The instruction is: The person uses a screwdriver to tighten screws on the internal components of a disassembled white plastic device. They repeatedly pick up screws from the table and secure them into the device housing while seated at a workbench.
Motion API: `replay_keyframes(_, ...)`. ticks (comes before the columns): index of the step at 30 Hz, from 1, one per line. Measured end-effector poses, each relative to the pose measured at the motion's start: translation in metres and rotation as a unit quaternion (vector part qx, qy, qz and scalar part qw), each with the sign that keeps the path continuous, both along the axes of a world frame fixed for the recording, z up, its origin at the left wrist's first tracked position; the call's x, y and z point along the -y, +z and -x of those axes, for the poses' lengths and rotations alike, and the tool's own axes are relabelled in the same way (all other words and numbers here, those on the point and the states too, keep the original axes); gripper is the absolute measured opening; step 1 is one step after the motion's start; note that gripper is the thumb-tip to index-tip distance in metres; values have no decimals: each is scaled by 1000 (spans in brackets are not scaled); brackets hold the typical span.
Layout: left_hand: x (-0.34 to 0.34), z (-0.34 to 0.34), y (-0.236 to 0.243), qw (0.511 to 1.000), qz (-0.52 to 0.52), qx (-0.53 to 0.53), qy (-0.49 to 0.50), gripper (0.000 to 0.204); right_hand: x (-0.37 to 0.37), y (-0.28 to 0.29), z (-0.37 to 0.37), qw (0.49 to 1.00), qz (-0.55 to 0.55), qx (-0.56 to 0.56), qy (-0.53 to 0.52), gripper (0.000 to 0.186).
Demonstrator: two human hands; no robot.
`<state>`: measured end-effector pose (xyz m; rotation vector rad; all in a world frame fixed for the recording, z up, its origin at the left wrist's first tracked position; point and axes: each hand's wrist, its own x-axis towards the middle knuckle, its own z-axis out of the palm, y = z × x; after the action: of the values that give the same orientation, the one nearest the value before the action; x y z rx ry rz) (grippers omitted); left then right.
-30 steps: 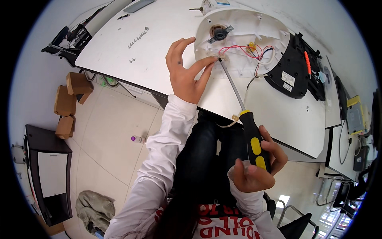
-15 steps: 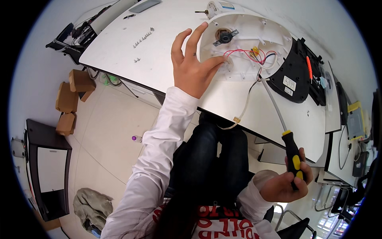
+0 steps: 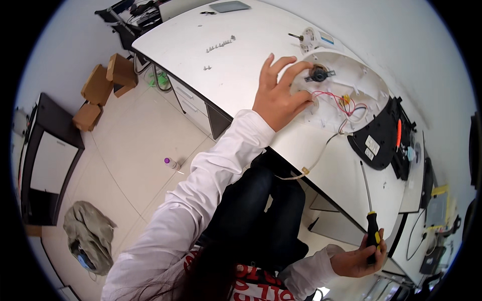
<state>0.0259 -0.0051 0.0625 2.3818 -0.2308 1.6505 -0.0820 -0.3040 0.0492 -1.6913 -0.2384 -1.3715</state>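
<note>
My left hand (image 3: 281,95) reaches onto the white plastic housing (image 3: 369,78) with its fingers apart, the thumb beside the red wires (image 3: 326,94) and a fingertip near a dark metal-bracketed fitting (image 3: 319,74). My right hand (image 3: 361,253) grips a yellow-and-black screwdriver (image 3: 372,228) low at the desk's front edge, its shaft pointing up over the white top. Beside the housing lie a black plastic panel (image 3: 366,148) and an orange tool (image 3: 399,133). A cable with a tan connector (image 3: 305,170) runs from the housing over the edge.
The white desk (image 3: 186,50) holds rows of small screws (image 3: 221,44), a white motor (image 3: 314,40) and a grey flat object (image 3: 231,6). On the floor are cardboard boxes (image 3: 95,85), a purple-capped bottle (image 3: 170,164) and a grey garment (image 3: 90,231). A dark cabinet (image 3: 50,160) stands left.
The screwdriver tip has left the housing and moved right and down with my right hand. My left hand's fingers have shifted further over the housing. The whole view has also swung.
</note>
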Motion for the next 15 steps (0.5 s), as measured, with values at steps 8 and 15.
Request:
replay_keyframes(8,4,-3,-6,999,14,39,-9,15,13,-3,-1,998,-40,-36,14,12)
replay_keyframes(15,4,-8,-9,999,13,41,2,19,11,-7,0,997,-46,-64,3,11)
